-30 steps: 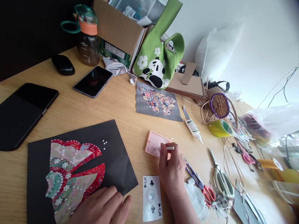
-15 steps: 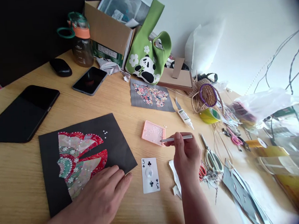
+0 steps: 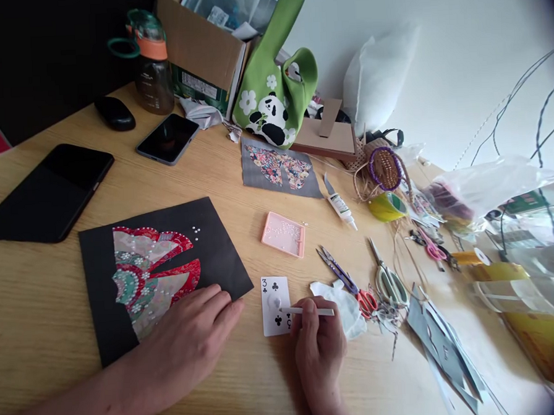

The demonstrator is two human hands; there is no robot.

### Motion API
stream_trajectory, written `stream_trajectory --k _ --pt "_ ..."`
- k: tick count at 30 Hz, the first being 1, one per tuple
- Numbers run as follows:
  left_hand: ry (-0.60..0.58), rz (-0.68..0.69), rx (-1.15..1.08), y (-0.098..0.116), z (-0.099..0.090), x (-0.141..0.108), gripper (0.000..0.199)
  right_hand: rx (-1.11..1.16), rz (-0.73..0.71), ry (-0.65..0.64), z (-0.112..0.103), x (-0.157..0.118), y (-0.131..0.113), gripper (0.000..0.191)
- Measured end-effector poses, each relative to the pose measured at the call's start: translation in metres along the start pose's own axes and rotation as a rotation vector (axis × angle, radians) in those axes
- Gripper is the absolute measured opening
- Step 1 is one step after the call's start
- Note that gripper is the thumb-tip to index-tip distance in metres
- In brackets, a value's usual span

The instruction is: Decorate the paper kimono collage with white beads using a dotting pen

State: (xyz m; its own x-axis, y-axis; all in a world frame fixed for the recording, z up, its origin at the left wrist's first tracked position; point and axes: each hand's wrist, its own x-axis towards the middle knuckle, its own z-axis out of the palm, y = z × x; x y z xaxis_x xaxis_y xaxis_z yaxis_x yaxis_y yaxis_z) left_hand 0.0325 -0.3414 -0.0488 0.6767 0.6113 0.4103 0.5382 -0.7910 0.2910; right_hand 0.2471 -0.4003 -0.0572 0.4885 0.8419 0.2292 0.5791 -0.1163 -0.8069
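My right hand [image 3: 319, 341] pinches a thin white pencil-like stick [image 3: 313, 311]. The stick's tip is at a small whitish blob on a three of clubs playing card [image 3: 270, 327]. My left hand [image 3: 190, 329] lies flat, fingers stretched, over the lower edge of a red, cream and green fabric cutout [image 3: 134, 264]. That cutout, dotted with pearly beads, is on a sheet of black card [image 3: 224, 253]. Several loose beads [image 3: 195, 232] rest on the black card's upper part. Beyond the playing card stands a shallow pink tray [image 3: 283, 250] with tiny beads inside.
Purple-bladed scissors [image 3: 343, 272], pale green scissors [image 3: 388, 282] and a crumpled white tissue [image 3: 345, 309] lie to the right. A glue bottle [image 3: 341, 210] and a floral cutout sheet [image 3: 275, 170] are farther back. Phone [image 3: 168, 139], tablet [image 3: 48, 194] and water bottle [image 3: 153, 71] occupy the left.
My right hand has moved from the pink tray down and toward me, bringing the stick's tip to the playing card. My left hand stays on the black card. The view has shifted slightly.
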Motion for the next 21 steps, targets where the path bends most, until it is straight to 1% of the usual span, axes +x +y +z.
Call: stream_trajectory --k 5,8,16,21 --pt "-0.022 -0.021 -0.026 0.0013 -0.0038 0.0026 0.027 -0.034 0.045 -0.017 -0.001 0.0014 -0.0001 0.034" --pt "-0.014 -0.025 -0.021 0.0022 -0.0047 0.0028 0.027 -0.044 0.063 -0.012 -0.0008 0.0007 -0.0001 0.034" --pt "-0.025 -0.033 -0.025 0.0021 -0.0044 0.0018 0.029 -0.069 0.058 -0.014 -0.0004 0.001 0.0 0.037" --pt "-0.036 -0.031 -0.038 0.0017 -0.0022 -0.0001 0.028 -0.1 0.041 -0.009 -0.0004 0.0026 -0.0042 0.039"
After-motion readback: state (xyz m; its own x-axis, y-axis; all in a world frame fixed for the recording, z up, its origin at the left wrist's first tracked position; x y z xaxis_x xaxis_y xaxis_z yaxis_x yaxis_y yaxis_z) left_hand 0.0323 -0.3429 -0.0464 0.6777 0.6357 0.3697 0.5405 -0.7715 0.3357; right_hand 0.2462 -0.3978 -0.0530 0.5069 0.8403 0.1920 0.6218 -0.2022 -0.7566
